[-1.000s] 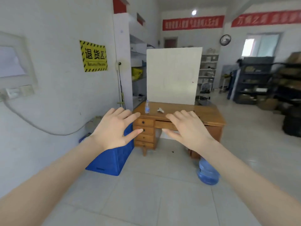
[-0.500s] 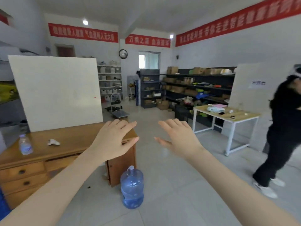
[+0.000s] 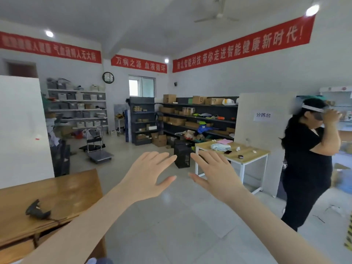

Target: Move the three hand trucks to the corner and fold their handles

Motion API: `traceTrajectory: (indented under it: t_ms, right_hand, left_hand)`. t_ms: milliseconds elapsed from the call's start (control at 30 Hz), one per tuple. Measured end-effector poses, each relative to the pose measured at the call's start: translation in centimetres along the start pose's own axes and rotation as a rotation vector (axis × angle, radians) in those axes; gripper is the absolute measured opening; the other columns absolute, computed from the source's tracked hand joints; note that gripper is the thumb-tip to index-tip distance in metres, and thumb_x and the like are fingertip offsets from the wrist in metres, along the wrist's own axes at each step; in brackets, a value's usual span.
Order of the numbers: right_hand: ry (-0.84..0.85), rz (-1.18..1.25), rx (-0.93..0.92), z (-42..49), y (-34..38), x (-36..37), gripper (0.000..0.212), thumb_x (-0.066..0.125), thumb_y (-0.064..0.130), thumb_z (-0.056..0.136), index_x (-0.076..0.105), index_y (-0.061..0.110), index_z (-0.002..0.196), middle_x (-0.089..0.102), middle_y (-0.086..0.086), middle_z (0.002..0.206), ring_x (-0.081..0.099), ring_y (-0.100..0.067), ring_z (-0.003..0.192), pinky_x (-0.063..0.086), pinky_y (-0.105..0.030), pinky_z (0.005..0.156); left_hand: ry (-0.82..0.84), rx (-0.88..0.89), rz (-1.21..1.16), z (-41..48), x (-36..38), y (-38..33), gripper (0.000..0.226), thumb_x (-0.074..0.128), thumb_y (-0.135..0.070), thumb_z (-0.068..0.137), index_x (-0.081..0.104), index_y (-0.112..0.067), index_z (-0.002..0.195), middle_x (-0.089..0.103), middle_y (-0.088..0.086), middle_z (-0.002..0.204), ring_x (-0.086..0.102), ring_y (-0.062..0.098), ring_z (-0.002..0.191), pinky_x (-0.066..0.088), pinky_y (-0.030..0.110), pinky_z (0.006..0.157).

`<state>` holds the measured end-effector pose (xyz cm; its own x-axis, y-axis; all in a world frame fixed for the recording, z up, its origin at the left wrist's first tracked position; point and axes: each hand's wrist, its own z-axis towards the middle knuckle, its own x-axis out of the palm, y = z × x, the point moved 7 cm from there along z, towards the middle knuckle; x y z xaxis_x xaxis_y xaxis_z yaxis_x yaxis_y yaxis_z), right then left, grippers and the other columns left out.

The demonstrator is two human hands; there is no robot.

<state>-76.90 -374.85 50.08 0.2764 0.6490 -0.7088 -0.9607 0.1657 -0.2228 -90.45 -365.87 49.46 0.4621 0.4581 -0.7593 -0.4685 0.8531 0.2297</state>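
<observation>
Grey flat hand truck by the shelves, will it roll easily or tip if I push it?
The grey flat hand truck probably rolls freely on the smooth tiled floor. Its low deck looks unlikely to tip. It looks metal, so likely stiff and fairly heavy.

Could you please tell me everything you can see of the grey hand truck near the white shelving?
The hand truck is a low platform cart with a flat grey deck and a silver tubular handle standing upright at its far end, not yet folded. It stands on the pale tiled floor before the white shelving. Nothing lies on its deck and nobody holds it. A darker cart sits close behind; whether they touch is unclear.
</observation>
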Motion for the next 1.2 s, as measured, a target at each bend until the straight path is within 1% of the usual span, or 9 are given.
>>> traceTrajectory:
  t_ms: [100,233,400,467,567,700,833,1000,1200]
  right_hand:
    - [-0.002,0.041,-0.041,5.6,-1.9,4.4,0.054,0.057,0.048,0.086,0.052,0.017,0.130,0.060,-0.006,0.125,0.055,-0.027,0.115,0.042,-0.039,0.099]
    - [-0.088,0.140,-0.113,12.3,-1.7,11.0,0.050,0.070,0.047,0.077,0.063,0.015,0.114,0.068,-0.003,0.108,0.065,-0.023,0.099,0.052,-0.036,0.085]
    - [-0.085,0.262,-0.175,21.7,-0.8,20.9,0.048,0.053,0.051,0.079,0.064,0.017,0.112,0.068,0.000,0.106,0.065,-0.020,0.097,0.052,-0.035,0.083]
    - [-0.069,0.275,-0.205,25.6,-0.5,25.4,0.048,0.054,0.051,0.079,0.064,0.017,0.111,0.069,0.001,0.105,0.066,-0.019,0.095,0.053,-0.033,0.080]
    - [0.009,0.288,-0.242,32.0,-1.1,31.5,0.050,0.057,0.050,0.085,0.057,0.017,0.122,0.063,-0.002,0.118,0.060,-0.022,0.107,0.047,-0.036,0.090]
    - [0.066,0.278,-0.248,39.9,-4.4,37.5,0.056,0.040,0.051,0.094,0.033,0.023,0.141,0.040,0.001,0.143,0.035,-0.020,0.132,0.023,-0.034,0.109]
    - [0.004,0.259,-0.209,45.6,-9.1,43.0,0.055,0.042,0.052,0.093,0.038,0.021,0.139,0.046,0.000,0.138,0.042,-0.021,0.126,0.028,-0.035,0.106]
    - [0.054,0.196,-0.202,52.6,-14.8,53.5,0.055,0.040,0.052,0.093,0.039,0.020,0.139,0.048,-0.002,0.138,0.044,-0.023,0.125,0.031,-0.038,0.106]
    - [0.015,0.271,-0.245,64.4,-19.3,64.8,0.055,0.040,0.051,0.094,0.038,0.022,0.140,0.047,0.000,0.138,0.042,-0.021,0.127,0.028,-0.035,0.108]
  left_hand:
    - [-0.027,-0.042,0.020,3.8,3.1,3.6,0.057,0.035,-0.057,0.091,0.042,-0.024,0.137,0.053,-0.002,0.134,0.050,0.017,0.118,0.035,0.031,0.102]
    - [-0.020,-0.113,0.069,6.0,7.1,10.2,0.055,0.037,-0.056,0.091,0.046,-0.024,0.134,0.056,-0.003,0.130,0.052,0.016,0.115,0.035,0.029,0.101]
    - [-0.010,-0.295,0.132,8.1,13.3,21.8,0.055,0.040,-0.059,0.090,0.043,-0.030,0.136,0.054,-0.009,0.132,0.049,0.011,0.118,0.030,0.024,0.102]
    - [-0.014,-0.322,0.160,9.9,16.5,25.7,0.055,0.040,-0.060,0.089,0.042,-0.031,0.136,0.053,-0.010,0.133,0.048,0.010,0.119,0.027,0.023,0.102]
    - [-0.006,-0.328,0.156,13.9,21.3,31.3,0.056,0.039,-0.061,0.089,0.042,-0.031,0.137,0.053,-0.008,0.134,0.049,0.011,0.120,0.030,0.026,0.102]
    - [-0.036,-0.300,0.130,21.1,27.3,37.9,0.057,0.036,-0.061,0.089,0.044,-0.028,0.135,0.055,-0.004,0.132,0.052,0.016,0.118,0.035,0.032,0.102]
    - [-0.025,-0.222,0.105,28.6,34.4,41.5,0.058,0.035,-0.059,0.089,0.046,-0.025,0.134,0.057,-0.002,0.130,0.054,0.018,0.115,0.039,0.033,0.099]
    - [0.000,-0.177,0.078,36.9,44.2,47.2,0.059,0.032,-0.061,0.089,0.047,-0.025,0.134,0.057,-0.004,0.129,0.054,0.015,0.113,0.038,0.030,0.099]
    - [0.003,-0.258,0.207,44.8,52.0,58.2,0.057,0.033,-0.061,0.089,0.047,-0.027,0.133,0.058,-0.006,0.128,0.054,0.013,0.113,0.040,0.031,0.099]
